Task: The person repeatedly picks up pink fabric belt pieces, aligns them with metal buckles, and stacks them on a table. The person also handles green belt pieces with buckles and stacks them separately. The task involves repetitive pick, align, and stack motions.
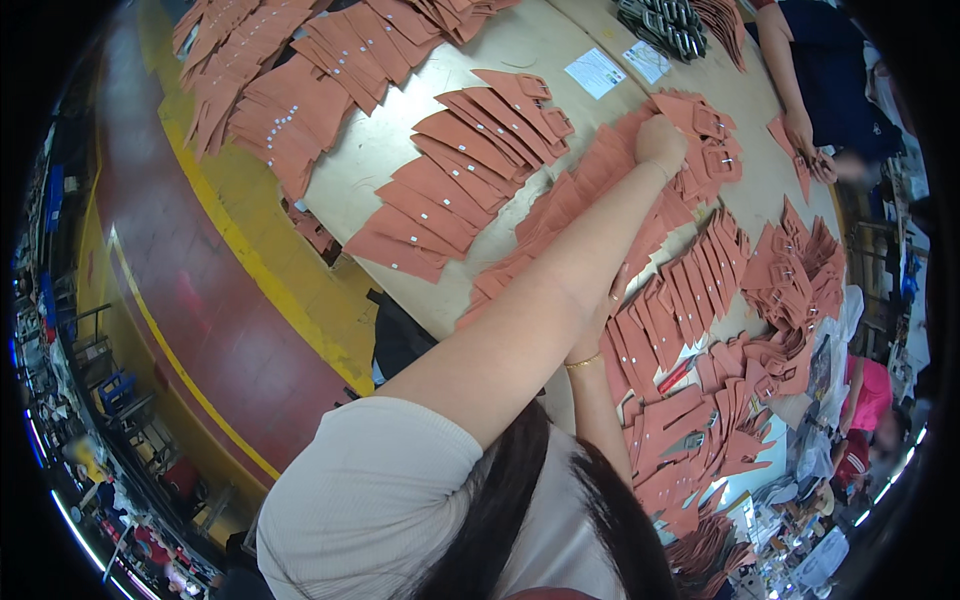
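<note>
My left hand (661,146) reaches far across the table and is curled down among salmon-coloured leather pieces with buckles (712,125). Its fingertips are hidden, so what it grips does not show. Below its wrist runs a long overlapping row of salmon leather pieces (560,212). My right hand (592,335), with a gold bracelet at the wrist, is lower down beside this row. The left forearm covers much of it, and only some fingers show near the pieces. Next to it lies another row of buckled leather pieces (690,288).
More leather pieces (460,170) are fanned out on the pale table (400,75). Two paper sheets (596,73) and a pile of dark metal buckles (662,25) lie at the far side. A co-worker's hands (812,155) handle a piece at the far right. A red-handled tool (676,376) lies among the pieces.
</note>
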